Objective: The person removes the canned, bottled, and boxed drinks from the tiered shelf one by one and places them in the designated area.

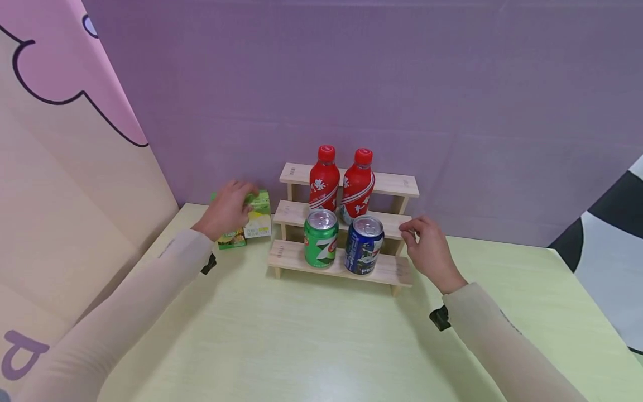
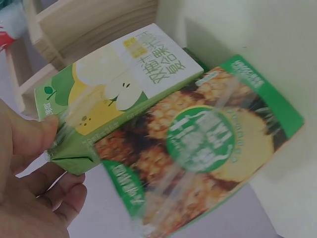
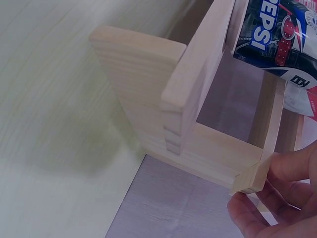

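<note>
Purple backdrop point(image 1: 452, 78), pale table point(image 1: 301, 340). Left hand point(image 1: 226, 209), fingers part-closed, pinches top end of juice carton point(image 2: 119, 84) beside pineapple box point(image 2: 198, 148), left of wooden rack point(image 1: 288, 254). Right hand point(image 1: 428, 251), nearly closed, pinches middle shelf point(image 1: 390, 224) end.

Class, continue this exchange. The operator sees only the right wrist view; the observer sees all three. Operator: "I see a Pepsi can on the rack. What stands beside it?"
Observer: A green can, on the same bottom shelf.
Operator: The right hand pinches the end of the middle shelf. How many bottles does that shelf hold?
Observer: Two red-capped bottles, side by side.
Operator: And the left hand?
Observer: The left hand is at the juice carton, left of the rack; whether it grips, I can't tell.
</note>
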`<state>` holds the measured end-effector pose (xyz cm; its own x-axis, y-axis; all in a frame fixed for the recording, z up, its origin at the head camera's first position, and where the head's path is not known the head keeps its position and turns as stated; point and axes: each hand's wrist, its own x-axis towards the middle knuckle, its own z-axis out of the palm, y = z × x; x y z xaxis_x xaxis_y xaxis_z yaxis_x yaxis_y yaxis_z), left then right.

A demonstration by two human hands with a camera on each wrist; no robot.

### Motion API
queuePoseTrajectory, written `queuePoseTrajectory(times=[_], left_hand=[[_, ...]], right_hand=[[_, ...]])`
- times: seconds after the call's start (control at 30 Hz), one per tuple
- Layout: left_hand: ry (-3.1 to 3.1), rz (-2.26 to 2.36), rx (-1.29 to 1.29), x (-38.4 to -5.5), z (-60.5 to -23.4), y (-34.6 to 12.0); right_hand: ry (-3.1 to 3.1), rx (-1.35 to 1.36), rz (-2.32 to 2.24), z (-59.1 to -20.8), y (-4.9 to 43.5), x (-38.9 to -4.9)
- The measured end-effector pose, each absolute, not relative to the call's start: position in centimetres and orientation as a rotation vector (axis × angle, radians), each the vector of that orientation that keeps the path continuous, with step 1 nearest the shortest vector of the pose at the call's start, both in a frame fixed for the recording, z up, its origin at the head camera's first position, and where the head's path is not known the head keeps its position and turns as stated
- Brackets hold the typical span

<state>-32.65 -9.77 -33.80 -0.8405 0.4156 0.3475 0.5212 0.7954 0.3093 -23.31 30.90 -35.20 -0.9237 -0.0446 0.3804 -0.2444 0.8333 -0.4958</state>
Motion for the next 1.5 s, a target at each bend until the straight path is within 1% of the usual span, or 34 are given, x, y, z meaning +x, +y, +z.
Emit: queuePoseTrajectory(times=[0.4, 0.73, 1.0, 1.23, 1.37, 1.5], left_hand=[[-2.728, -0.543, -0.753, -32.8, -36.1, -10.0], [-2.677, -0.558, -0.772, -32.6, -36.1, -10.3], [-2.620, -0.644, -0.780, -31.7, -34.2, -9.2], [-2.516, -0.705, -0.829, -30.6, -31.5, -6.5], [-2.442, -0.765, -0.910, -30.5, -30.0, -4.4], [-2.372, -0.869, -1.017, -31.0, -29.0, -2.4]], right_hand=[[-2.651, 0.219, 0.794, -35.2, 30.8, -23.2], [-2.626, 0.238, 0.789, -35.1, 31.1, -23.2], [-2.633, 0.230, 0.812, -35.3, 31.0, -23.3], [-2.631, 0.234, 0.808, -35.3, 30.9, -23.2], [-2.632, 0.233, 0.800, -35.1, 30.8, -23.0], [-2.624, 0.239, 0.803, -35.3, 30.8, -23.2]])
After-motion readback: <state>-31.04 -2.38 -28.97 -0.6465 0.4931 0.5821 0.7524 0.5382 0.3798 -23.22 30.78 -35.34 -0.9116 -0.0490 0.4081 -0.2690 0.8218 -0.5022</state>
